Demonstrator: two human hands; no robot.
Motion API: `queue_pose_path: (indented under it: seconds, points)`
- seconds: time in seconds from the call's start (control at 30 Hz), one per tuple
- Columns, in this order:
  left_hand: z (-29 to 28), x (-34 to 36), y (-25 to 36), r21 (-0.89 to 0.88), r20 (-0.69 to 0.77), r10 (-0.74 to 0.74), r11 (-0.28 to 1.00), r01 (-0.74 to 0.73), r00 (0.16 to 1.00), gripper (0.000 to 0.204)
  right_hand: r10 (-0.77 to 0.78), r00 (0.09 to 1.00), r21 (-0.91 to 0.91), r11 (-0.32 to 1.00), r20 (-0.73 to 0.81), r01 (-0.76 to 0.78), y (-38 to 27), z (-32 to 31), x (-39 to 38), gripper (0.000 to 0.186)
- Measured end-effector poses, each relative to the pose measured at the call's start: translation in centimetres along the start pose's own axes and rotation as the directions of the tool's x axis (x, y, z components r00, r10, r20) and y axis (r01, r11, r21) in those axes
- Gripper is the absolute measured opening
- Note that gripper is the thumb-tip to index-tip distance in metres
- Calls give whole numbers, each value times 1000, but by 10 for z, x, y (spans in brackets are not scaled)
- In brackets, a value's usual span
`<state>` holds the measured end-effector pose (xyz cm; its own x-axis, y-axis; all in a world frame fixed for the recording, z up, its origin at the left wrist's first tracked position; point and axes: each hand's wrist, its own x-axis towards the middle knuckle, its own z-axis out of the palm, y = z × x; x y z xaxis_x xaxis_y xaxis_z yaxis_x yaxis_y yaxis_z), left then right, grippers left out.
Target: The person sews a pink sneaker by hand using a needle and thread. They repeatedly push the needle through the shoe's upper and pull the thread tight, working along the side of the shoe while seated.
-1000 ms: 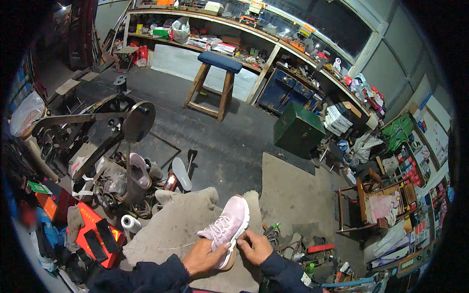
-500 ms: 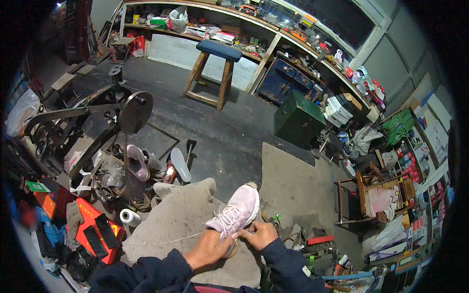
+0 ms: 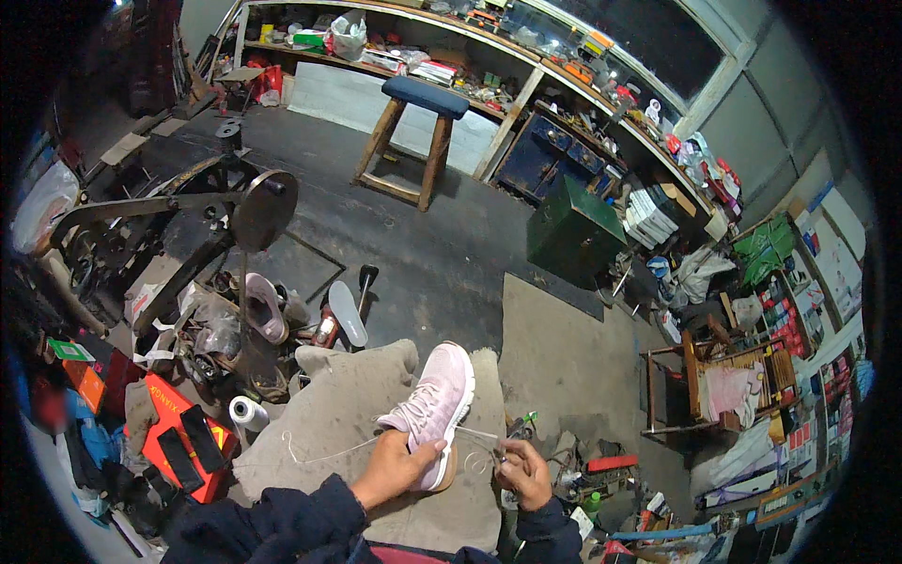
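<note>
A pale pink lace-up sneaker with a white sole rests across my lap on a worn grey-beige cloth, toe pointing away. My left hand is closed around its heel end, thumb pressed on the side. White thread runs from the sole edge to my right hand, whose fingers pinch it just right of the shoe. Whether those fingers also hold a small tool is unclear. More thread trails left of the shoe over the cloth. A spool of white thread stands at the cloth's left edge.
To the left stands a black cast-iron machine with a round wheel, above piled shoes and a loose insole. An orange-red box lies nearer. Tools and scraps, including a red block, lie right. Ahead are a stool and green chest.
My right hand has moved off the sole edge to the right and nearer me, drawing thread out from the shoe. The sneaker has tilted more upright and shifted slightly left.
</note>
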<state>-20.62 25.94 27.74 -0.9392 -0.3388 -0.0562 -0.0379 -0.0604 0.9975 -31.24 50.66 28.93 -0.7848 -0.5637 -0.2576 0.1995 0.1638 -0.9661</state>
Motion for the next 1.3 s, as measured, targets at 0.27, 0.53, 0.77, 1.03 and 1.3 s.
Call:
queue_pose_path:
  seconds: [0.27,0.53,0.77,1.03,1.3]
  points:
    - [-2,5,-1,-49,29,-70,996,72,997,46,111,926,589,743,360,-318,-14,53,36,53]
    - [1,13,-21,-84,60,-117,989,122,991,46,-125,982,440,881,-139,174,-5,20,1,31]
    - [-17,4,7,170,112,-212,967,191,971,41,-305,950,-701,692,-71,170,-11,67,29,37]
    - [-61,-22,46,702,2,122,707,-88,992,40,-325,944,-752,637,-58,173,-13,71,29,45]
    - [-108,-33,19,644,-296,267,765,-14,917,29,-293,943,-704,703,-160,99,-11,76,26,51]
